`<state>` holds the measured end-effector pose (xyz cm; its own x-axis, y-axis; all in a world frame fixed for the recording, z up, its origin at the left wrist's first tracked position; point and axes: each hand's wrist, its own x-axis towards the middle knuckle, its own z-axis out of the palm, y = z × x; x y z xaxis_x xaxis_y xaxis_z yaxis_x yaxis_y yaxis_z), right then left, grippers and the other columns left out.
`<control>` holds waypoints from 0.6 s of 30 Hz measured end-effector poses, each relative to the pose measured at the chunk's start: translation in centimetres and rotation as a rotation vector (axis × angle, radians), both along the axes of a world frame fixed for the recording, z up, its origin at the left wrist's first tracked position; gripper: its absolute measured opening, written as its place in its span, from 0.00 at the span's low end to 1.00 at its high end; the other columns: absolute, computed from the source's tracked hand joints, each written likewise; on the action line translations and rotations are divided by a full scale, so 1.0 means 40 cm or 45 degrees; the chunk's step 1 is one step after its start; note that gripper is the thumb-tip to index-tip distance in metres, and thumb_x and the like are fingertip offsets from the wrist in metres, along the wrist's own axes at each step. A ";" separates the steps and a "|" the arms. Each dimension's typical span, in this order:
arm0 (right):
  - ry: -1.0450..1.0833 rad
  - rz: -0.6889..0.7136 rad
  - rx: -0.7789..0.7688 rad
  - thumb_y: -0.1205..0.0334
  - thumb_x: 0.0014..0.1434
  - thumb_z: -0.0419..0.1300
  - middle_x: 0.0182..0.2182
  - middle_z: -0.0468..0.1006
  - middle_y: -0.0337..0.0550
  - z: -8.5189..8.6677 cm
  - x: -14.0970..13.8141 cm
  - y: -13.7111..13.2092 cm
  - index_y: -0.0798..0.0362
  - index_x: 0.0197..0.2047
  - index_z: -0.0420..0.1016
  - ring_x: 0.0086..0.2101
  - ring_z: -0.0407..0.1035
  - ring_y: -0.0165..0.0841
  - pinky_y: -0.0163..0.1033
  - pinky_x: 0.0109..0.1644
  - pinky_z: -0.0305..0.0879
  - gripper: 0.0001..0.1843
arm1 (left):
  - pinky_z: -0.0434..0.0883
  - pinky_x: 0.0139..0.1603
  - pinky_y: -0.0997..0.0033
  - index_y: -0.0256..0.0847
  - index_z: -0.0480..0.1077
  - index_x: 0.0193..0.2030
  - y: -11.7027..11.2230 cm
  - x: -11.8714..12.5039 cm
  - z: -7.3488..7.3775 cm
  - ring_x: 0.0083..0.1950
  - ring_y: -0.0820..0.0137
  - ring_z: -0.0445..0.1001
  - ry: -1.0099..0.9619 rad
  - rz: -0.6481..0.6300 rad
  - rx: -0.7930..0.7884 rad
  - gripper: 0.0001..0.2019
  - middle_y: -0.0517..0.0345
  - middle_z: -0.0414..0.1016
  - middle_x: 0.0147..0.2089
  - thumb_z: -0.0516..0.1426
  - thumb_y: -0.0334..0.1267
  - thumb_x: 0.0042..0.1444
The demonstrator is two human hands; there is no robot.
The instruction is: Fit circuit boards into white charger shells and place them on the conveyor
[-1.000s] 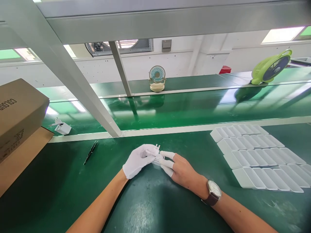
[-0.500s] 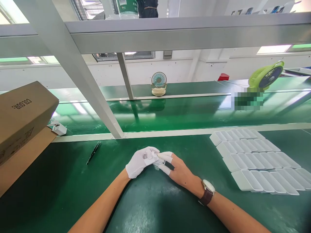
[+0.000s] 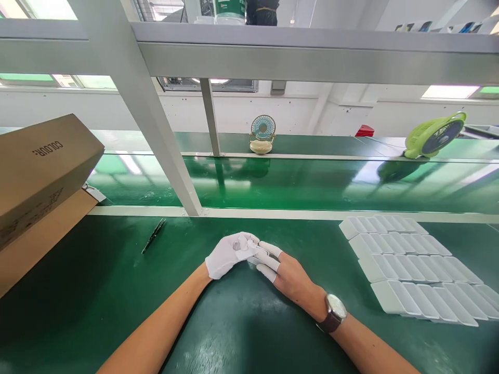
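Observation:
My left hand, in a white glove, is closed around a small whitish piece at the middle of the green bench. My right hand, with white covers on its fingers, meets it from the right and pinches the same piece. A crumpled white cloth or wipe shows between the left fingers. Most of the piece is hidden by the fingers, and its kind cannot be made out. Black tweezers lie on the bench to the left of my hands.
White compartment trays stand in rows at the right. A cardboard box is at the left. A metal post slants down to the bench's back rail. Beyond stand a small fan and a green fan.
The view has shifted slightly. The right fingers have moved and now cover more of the small piece, while both hands stay together at the same place.

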<state>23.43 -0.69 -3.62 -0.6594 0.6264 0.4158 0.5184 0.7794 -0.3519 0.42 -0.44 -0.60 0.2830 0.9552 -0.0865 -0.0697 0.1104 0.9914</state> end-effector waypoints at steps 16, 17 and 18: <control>0.343 -0.083 0.242 0.65 0.70 0.58 0.58 0.74 0.48 0.078 0.011 0.034 0.38 0.67 0.69 0.53 0.76 0.41 0.47 0.55 0.79 0.24 | 0.70 0.57 0.58 0.41 0.67 0.66 0.027 -0.053 -0.059 0.63 0.54 0.72 -0.296 0.213 0.168 0.35 0.39 0.72 0.64 0.59 0.63 0.60; 0.356 -0.088 0.263 0.66 0.70 0.59 0.58 0.74 0.49 0.084 0.012 0.035 0.39 0.67 0.69 0.52 0.77 0.41 0.47 0.54 0.79 0.25 | 0.70 0.57 0.58 0.40 0.68 0.65 0.027 -0.054 -0.059 0.63 0.54 0.72 -0.297 0.254 0.167 0.36 0.38 0.73 0.63 0.59 0.65 0.59; 0.348 -0.089 0.262 0.66 0.70 0.59 0.57 0.74 0.49 0.085 0.012 0.033 0.39 0.67 0.69 0.52 0.77 0.41 0.47 0.54 0.79 0.25 | 0.70 0.56 0.58 0.39 0.68 0.66 0.026 -0.052 -0.056 0.62 0.54 0.73 -0.282 0.285 0.177 0.37 0.38 0.73 0.63 0.58 0.65 0.59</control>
